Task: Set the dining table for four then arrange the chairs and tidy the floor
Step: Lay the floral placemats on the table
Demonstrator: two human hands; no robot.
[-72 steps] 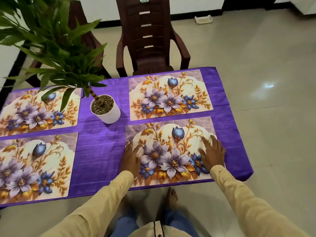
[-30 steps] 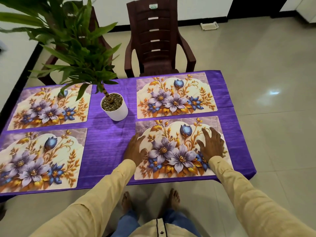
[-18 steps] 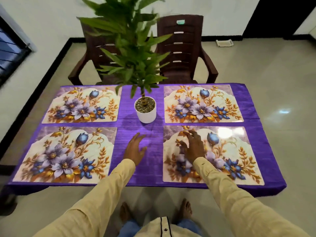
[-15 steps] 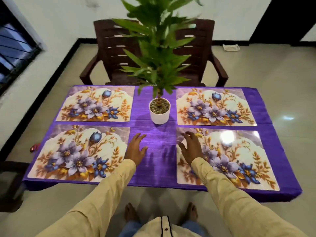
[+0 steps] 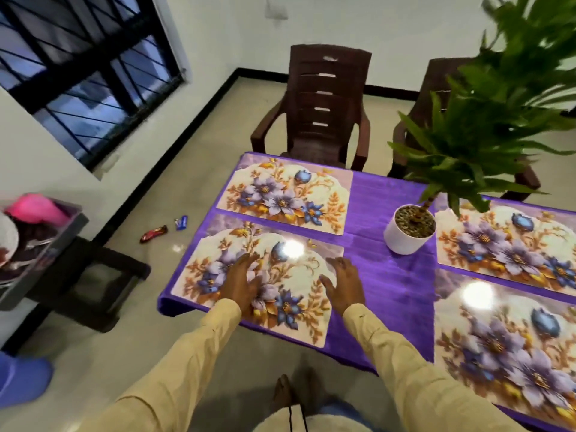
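Several floral placemats lie on a purple tablecloth [image 5: 386, 275]. My left hand [image 5: 241, 283] rests flat, fingers spread, on the near left placemat [image 5: 299, 275]. My right hand [image 5: 344, 283] lies open on that mat's right edge. Beyond it lies the far left placemat [image 5: 286, 194]. To the right are the far right placemat [image 5: 511, 244] and the near right placemat [image 5: 505, 338]. Two brown plastic chairs [image 5: 324, 104] [image 5: 436, 85] stand behind the table. A red wrapper [image 5: 153, 234] and a blue wrapper [image 5: 181, 222] lie on the floor left of the table.
A potted plant in a white pot [image 5: 408, 233] stands mid-table. At the left, a dark stool [image 5: 90, 275] carries a grey bin [image 5: 40, 244] with dishes and something pink. A blue object [image 5: 21, 380] sits on the floor at lower left. A barred window [image 5: 84, 67] fills the left wall.
My view has swung left. Both hands left the near right placemat, crossed the cloth and now lie on the near left placemat. The stool, bin and floor wrappers came into view.
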